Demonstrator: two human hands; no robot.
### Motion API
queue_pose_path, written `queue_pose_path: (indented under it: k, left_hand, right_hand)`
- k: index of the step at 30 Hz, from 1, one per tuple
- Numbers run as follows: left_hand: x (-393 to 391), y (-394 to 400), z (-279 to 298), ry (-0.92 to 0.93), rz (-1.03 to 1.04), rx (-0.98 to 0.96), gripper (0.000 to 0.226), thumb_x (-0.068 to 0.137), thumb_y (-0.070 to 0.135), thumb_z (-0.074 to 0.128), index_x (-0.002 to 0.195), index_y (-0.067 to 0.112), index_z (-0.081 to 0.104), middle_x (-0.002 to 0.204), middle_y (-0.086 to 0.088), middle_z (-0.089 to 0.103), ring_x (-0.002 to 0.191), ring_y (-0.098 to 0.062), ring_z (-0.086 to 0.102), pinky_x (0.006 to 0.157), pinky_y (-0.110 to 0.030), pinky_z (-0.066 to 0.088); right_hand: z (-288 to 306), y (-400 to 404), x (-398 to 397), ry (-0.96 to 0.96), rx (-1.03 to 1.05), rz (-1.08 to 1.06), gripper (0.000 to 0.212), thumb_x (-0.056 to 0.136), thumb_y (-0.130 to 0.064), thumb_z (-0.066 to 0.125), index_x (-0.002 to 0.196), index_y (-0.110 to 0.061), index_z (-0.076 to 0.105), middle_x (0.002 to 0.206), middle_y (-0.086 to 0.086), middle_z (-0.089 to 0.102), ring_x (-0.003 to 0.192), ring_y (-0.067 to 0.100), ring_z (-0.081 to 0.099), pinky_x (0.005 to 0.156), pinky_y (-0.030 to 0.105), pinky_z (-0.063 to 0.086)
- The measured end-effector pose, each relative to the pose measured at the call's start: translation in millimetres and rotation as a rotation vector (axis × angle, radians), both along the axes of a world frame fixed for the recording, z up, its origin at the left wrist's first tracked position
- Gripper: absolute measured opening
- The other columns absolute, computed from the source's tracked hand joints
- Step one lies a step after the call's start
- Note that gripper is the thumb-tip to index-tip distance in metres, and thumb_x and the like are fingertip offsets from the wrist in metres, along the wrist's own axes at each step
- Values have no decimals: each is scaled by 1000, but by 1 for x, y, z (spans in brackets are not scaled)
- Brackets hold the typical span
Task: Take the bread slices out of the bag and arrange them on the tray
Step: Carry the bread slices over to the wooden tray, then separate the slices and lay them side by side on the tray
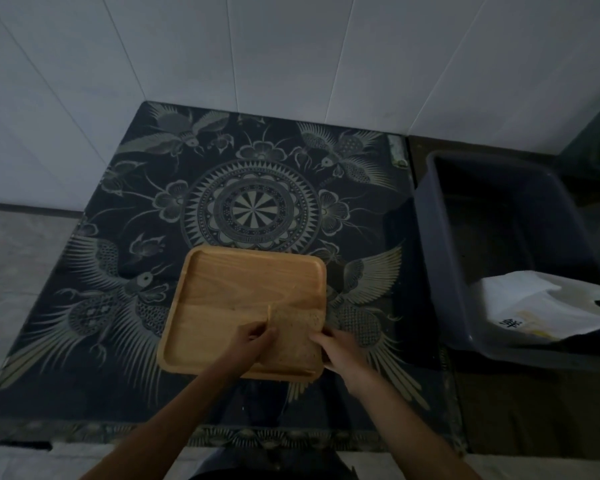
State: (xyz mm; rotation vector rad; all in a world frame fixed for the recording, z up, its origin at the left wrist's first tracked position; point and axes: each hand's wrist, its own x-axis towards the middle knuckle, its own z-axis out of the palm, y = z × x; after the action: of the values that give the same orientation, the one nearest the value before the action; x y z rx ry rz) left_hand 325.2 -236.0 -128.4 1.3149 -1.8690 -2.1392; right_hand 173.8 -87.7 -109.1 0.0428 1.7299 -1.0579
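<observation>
A square wooden tray (229,285) lies on the dark patterned cloth, near the table's front. A brown bread slice (295,336) rests in the tray's near right corner. My left hand (253,337) pinches the slice's left edge. My right hand (336,348) grips its right edge at the tray's rim. A second thin slice edge seems to stand upright by my left fingers; I cannot tell for sure. The white bag (541,306) lies in the grey bin at the right.
A grey plastic bin (440,237) stands right of the table, holding the bag. The dark cloth with bird and mandala patterns (250,209) covers the table. White wall panels rise behind. Grey floor shows at the left.
</observation>
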Motion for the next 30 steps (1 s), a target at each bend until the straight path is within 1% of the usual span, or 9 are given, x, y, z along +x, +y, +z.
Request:
queue_pose_path:
  k: [4, 8, 11, 15, 20, 22, 25, 28, 30]
  left_hand:
    - [2, 2, -2, -10, 26, -45, 10, 99, 20, 63, 103, 25, 71, 99, 3, 73, 84, -4, 68, 56, -12, 53]
    - [4, 6, -6, -30, 43, -55, 19, 100, 19, 61, 116, 12, 69, 102, 1, 71, 89, -9, 66, 57, -14, 54]
    - [6, 6, -6, -48, 57, -48, 24, 101, 21, 61, 122, 11, 68, 108, -4, 71, 94, -14, 66, 66, -18, 53]
    - [10, 5, -10, -58, 81, -58, 29, 100, 26, 62, 125, 13, 68, 114, -5, 72, 102, -20, 67, 71, -23, 54]
    - [13, 6, -16, -57, 103, -43, 28, 98, 29, 65, 120, 15, 72, 111, -4, 74, 106, -24, 69, 78, -30, 56]
    - [14, 7, -16, -82, 116, -83, 32, 95, 34, 68, 121, 16, 72, 110, -1, 74, 104, -21, 69, 79, -31, 56]
    - [16, 9, -11, -110, 150, -151, 29, 91, 39, 72, 117, 25, 72, 105, 6, 75, 97, -13, 70, 73, -28, 58]
    - [17, 11, -1, -109, 179, -229, 16, 90, 34, 74, 104, 42, 70, 92, 21, 75, 87, 0, 70, 63, -13, 53]
    - [17, 12, 4, -120, 180, -277, 19, 90, 30, 74, 108, 38, 72, 91, 19, 75, 85, 1, 70, 63, -12, 51]
  right_hand:
    - [-3, 2, -2, 57, 2, 73, 12, 86, -39, 72, 96, -36, 79, 95, -13, 81, 89, 8, 76, 84, 32, 62]
    - [-6, 2, -3, 77, -5, 118, 14, 88, -39, 71, 99, -33, 78, 99, -10, 80, 95, 12, 75, 92, 38, 61]
    - [-6, -1, -3, 103, -8, 147, 15, 88, -42, 71, 98, -34, 79, 97, -11, 80, 91, 10, 76, 85, 34, 63]
    - [-3, -3, 2, 155, -16, 162, 13, 91, -44, 69, 84, -37, 79, 85, -20, 79, 76, -1, 74, 59, 14, 55]
    - [-4, -2, 6, 219, -39, 169, 18, 93, -44, 68, 84, -34, 78, 82, -19, 78, 73, 0, 73, 55, 13, 54]
    - [-5, 0, 9, 288, -52, 170, 15, 93, -45, 68, 85, -37, 77, 83, -17, 78, 75, 1, 73, 59, 18, 57]
    - [-9, 3, 10, 422, -61, 173, 9, 91, -48, 70, 93, -40, 73, 91, -15, 76, 86, 0, 70, 79, 29, 62]
    - [-8, 6, 11, 503, -59, 158, 30, 92, -47, 70, 116, -31, 72, 100, -18, 71, 94, 0, 67, 86, 33, 60]
    - [-7, 7, 11, 522, -55, 137, 36, 93, -40, 70, 125, -23, 71, 106, -15, 71, 98, 2, 67, 90, 36, 60]
